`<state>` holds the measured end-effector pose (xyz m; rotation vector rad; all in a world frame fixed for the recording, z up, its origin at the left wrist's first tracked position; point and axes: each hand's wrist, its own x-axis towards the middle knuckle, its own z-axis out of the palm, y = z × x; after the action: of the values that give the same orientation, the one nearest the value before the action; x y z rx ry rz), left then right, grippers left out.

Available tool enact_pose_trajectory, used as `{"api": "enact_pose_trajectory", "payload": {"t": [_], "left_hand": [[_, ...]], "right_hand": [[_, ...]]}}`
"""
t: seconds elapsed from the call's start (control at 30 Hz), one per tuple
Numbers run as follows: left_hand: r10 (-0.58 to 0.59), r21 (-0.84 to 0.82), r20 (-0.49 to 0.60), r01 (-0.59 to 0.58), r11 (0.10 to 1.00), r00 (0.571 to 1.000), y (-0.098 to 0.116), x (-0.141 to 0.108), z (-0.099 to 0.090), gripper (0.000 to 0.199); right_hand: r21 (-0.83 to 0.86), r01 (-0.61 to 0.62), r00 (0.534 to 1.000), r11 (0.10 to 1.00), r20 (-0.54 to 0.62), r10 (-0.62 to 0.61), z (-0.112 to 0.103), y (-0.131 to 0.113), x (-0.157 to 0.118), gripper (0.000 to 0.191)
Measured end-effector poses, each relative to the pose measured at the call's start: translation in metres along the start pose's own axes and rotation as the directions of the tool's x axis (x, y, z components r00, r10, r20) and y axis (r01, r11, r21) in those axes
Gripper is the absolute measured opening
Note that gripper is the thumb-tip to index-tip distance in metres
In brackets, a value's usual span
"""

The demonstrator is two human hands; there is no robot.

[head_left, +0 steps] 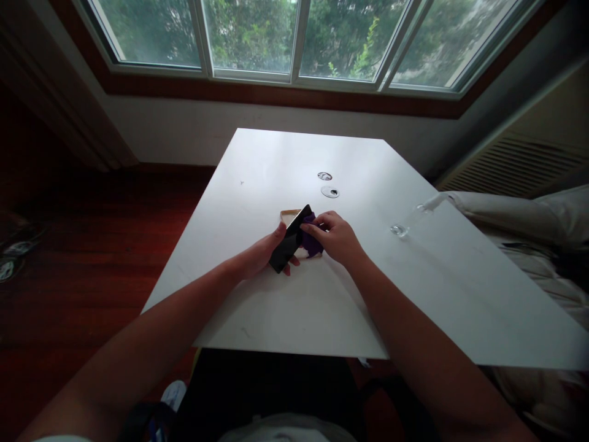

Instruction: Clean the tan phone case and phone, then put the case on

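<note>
A black smartphone is held tilted above the table by my left hand, thumb along its near-left edge and fingertips showing beneath it. My right hand pinches a crumpled purple cloth against the phone's right edge, near its upper half. Below the phone and cloth lies a shallow, pale open box or tray with a tan rim. The phone and both hands hide most of it, so its contents cannot be made out.
The white table carries two small round discs beyond my hands. To the right, a clear glass-like object lies near the table's edge, close to a pale padded seat. A window spans the wall ahead.
</note>
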<state>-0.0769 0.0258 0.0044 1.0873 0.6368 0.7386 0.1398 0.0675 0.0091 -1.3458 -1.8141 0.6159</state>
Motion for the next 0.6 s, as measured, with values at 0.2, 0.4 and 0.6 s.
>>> {"api": "enact_pose_trajectory", "payload": {"t": [0.2, 0.4, 0.6], "left_hand": [[-0.012, 0.039, -0.009, 0.012, 0.999, 1.0, -0.003, 0.0, -0.001, 0.088], [-0.015, 0.119, -0.061, 0.022, 0.993, 0.998, -0.009, 0.003, -0.002, 0.092], [-0.034, 0.103, -0.043, 0.039, 0.994, 0.998, -0.006, 0.002, -0.001, 0.094]], "right_hand": [[0.051, -0.051, 0.989, 0.997, 0.143, 0.044, 0.0, -0.016, -0.009, 0.038], [0.249, -0.099, 0.981, 0.963, 0.188, 0.053, 0.008, -0.029, -0.019, 0.037], [0.291, -0.105, 0.994, 0.951, 0.04, 0.098, 0.009, -0.021, -0.013, 0.036]]}}
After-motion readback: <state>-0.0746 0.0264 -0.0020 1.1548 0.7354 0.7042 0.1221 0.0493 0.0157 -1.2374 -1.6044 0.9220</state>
